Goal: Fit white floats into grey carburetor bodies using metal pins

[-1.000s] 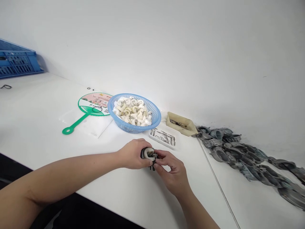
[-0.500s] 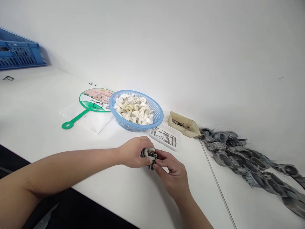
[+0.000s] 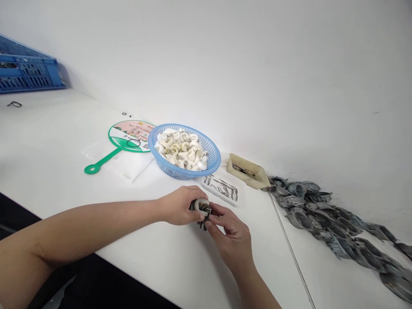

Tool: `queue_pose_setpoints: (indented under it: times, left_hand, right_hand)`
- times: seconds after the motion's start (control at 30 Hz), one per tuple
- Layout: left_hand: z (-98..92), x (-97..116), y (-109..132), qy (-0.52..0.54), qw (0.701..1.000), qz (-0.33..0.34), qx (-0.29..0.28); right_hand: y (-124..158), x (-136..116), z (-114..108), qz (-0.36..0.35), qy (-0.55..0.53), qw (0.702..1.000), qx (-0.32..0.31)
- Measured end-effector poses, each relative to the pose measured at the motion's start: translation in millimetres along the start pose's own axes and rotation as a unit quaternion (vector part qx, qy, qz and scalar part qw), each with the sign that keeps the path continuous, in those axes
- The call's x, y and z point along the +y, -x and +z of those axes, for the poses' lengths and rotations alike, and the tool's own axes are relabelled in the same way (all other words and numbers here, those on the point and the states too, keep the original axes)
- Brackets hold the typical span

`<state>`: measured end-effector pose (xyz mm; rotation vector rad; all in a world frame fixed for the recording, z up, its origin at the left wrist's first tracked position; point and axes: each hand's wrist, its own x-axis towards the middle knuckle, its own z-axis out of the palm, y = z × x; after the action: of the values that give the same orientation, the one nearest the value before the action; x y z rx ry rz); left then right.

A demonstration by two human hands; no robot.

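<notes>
Between my two hands is a small dark mechanical part with a white curved plastic piece (image 3: 200,206) set in it and some brass-coloured bits inside. My left hand (image 3: 180,207) wraps round its left side, thumb along the front. From the right, the thumb and fingers of my right hand (image 3: 230,234) pinch the part's edge; the exact spot they grip is partly hidden. Just beyond the hands lies a shallow white tray (image 3: 233,201) of thin dark metal pins. Behind it stands a blue plastic basket (image 3: 177,172) full of white curved pieces with metal ends.
A green-handled fan (image 3: 103,161) lies left of the basket. A cream bin (image 3: 262,182) with small metal parts stands to the right. Grey metal housings (image 3: 325,219) are heaped along the right side. At the far left sits a blue crate (image 3: 35,73).
Both hands stay on the part, with only slight finger movement at its right edge. The view has shifted a little.
</notes>
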<state>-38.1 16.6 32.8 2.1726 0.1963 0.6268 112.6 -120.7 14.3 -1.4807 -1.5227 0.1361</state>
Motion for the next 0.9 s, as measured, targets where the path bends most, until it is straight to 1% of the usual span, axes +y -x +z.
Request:
queue_pose_setpoints:
  times: [0.2,0.37,0.5,0.67,0.8,0.9]
  left_hand:
    - [2.5,1,3,0.023,0.999,-0.036,0.013]
    - [6.2,-2,2,0.06,0.997,-0.043,0.021]
    - [5.7,-4,1,0.049,0.998,-0.037,0.009]
    - [1.6,-2,-1,0.011,1.0,-0.004,-0.007]
    - [-2.0,0,-3,-0.018,0.999,0.02,-0.032]
    - [-4.3,1,-6,-0.032,0.998,0.03,-0.052]
  right_hand:
    - [0,1,0,0.017,-0.002,1.0,-0.003]
    - [0,2,0,0.023,-0.009,1.0,0.003]
    - [1,1,2,0.034,-0.017,0.999,0.02]
    - [1,5,3,0.031,-0.036,0.999,0.019]
    - [1,4,6,0.039,-0.039,0.998,0.028]
    - [1,-1,8,0.05,-0.042,0.997,0.047]
